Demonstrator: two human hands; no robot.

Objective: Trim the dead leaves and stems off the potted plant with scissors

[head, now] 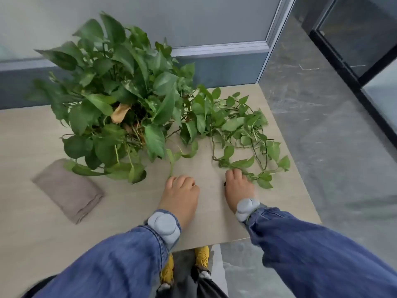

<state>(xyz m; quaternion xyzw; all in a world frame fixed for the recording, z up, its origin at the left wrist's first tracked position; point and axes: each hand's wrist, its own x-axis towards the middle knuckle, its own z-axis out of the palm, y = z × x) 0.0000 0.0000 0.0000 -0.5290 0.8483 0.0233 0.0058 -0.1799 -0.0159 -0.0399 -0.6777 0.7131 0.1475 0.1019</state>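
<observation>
My right hand (238,186) rests on the tabletop (133,203) near its right edge, fingers (234,174) curled down over the end of a trailing vine (242,163). There is something small and dark at the thumb side, but I cannot tell whether it is the scissors, nor how firmly the fingers grip the vine. My left hand (181,192) lies just beside it toward the middle, loosely closed, its fingertips touching a thin stem (171,168); I cannot tell if it is pinched or only touched.

The plant (111,89) sits toward the back left of the tabletop, its pot hidden under the leaves. One dry, tan leaf (120,112) hangs in the middle of the foliage, well apart from both hands. Long green vines sprawl out to the right edge. A folded brown cloth (68,190) lies near the left front.

My worries, as I judge them:
- No scissors clearly in view, so I may end up tearing instead of cutting, which would strip healthy stem.
- Both hands are on green growth; a cut here would take living vine, not the dead leaf.
- Pulling the vine toward me could drag or tip the plant.
- The vines lie close to the right edge, so a tug could sweep them off.
</observation>
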